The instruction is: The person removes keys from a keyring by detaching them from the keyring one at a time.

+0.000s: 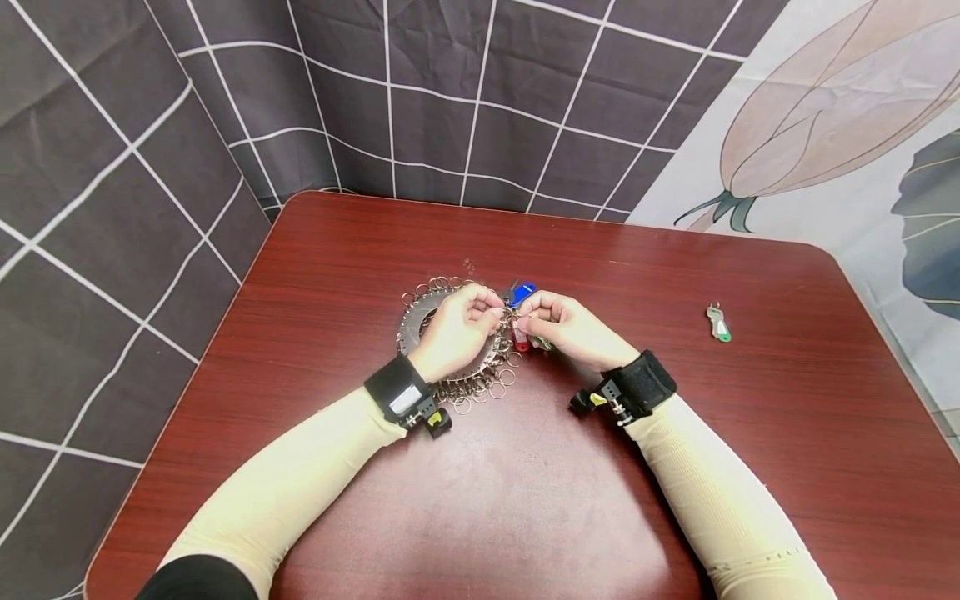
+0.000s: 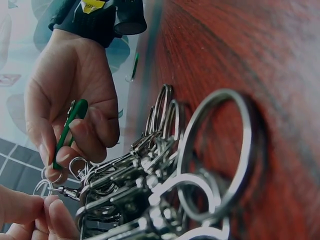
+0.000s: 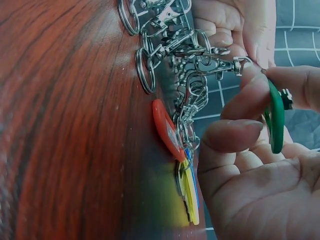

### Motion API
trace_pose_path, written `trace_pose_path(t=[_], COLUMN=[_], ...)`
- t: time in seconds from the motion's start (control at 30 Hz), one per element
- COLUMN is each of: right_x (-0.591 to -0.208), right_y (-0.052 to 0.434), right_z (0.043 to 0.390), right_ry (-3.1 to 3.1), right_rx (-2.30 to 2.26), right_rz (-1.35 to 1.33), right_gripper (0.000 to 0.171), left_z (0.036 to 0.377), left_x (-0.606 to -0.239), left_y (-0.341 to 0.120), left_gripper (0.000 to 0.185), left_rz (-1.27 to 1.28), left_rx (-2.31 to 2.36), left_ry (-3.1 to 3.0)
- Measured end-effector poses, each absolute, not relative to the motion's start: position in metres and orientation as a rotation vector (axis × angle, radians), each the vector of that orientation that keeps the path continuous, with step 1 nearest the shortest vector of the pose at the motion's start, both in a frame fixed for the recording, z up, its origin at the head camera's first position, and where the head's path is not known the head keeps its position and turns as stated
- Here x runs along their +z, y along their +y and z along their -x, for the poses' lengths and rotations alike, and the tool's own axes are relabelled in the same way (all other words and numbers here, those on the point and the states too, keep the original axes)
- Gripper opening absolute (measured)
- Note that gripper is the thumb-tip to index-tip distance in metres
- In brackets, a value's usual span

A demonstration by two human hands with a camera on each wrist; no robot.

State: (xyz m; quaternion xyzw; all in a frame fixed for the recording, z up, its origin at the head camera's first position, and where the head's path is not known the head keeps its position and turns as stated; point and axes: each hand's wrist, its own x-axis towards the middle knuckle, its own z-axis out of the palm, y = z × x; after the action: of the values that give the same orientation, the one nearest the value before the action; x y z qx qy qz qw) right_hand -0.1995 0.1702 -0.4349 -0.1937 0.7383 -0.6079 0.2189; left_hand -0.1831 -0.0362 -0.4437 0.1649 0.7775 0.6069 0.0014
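A round grey metal plate point(image 1: 409, 332) lies on the table, its edge hung with swivel clasps and split rings point(image 2: 245, 142). Over its right side, my left hand point(image 1: 465, 327) pinches a small split ring point(image 2: 43, 187) on one clasp between thumb and fingertips. Close against it, my right hand point(image 1: 568, 329) holds a green key tag point(image 3: 276, 117) with a key on it, right at that ring. A red tag point(image 3: 167, 131) and a yellow tag point(image 3: 192, 192) hang beside the clasps, below the right hand in its wrist view. A blue tag point(image 1: 522, 293) lies just beyond the fingertips.
Another key with a green tag point(image 1: 718, 322) lies apart on the right of the brown table point(image 1: 585, 492). Dark gridded cloth point(image 1: 435, 108) stands along the back and left edges, and a flower-patterned cloth point(image 1: 840, 133) hangs at the right.
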Motion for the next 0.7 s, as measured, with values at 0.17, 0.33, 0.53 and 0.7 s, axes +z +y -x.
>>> trace_pose_path(t=[0.17,0.33,0.53,0.7], right_x=[-0.4355,-0.4343,-0.4348,-0.4354], right_y=[0.1699,0.1693,0.1704,0.171], right_z=[0.1999,0.1991,0.1999,0.2002], right_ry=[2.04,2.048,2.092,2.093], right_rx=[-1.666,-1.696,-1.743,-1.789], right_rz=[0.576,0.558,0.512,0.491], right_gripper=[0.007,0.009,0.014,0.011], left_z=[0.1821,0.1832,0.1832,0.1837], left_x=[-0.4431,-0.4449,-0.446,-0.4492], left_y=[-0.0363,-0.0365,-0.0355,-0.0345], left_gripper=[0.008,0.009,0.013,0.017], left_rz=[-0.519,-0.549,-0.613,-0.624], left_rx=[1.801,1.746,1.718,1.685], left_ry=[2.492,2.511,2.493,2.473])
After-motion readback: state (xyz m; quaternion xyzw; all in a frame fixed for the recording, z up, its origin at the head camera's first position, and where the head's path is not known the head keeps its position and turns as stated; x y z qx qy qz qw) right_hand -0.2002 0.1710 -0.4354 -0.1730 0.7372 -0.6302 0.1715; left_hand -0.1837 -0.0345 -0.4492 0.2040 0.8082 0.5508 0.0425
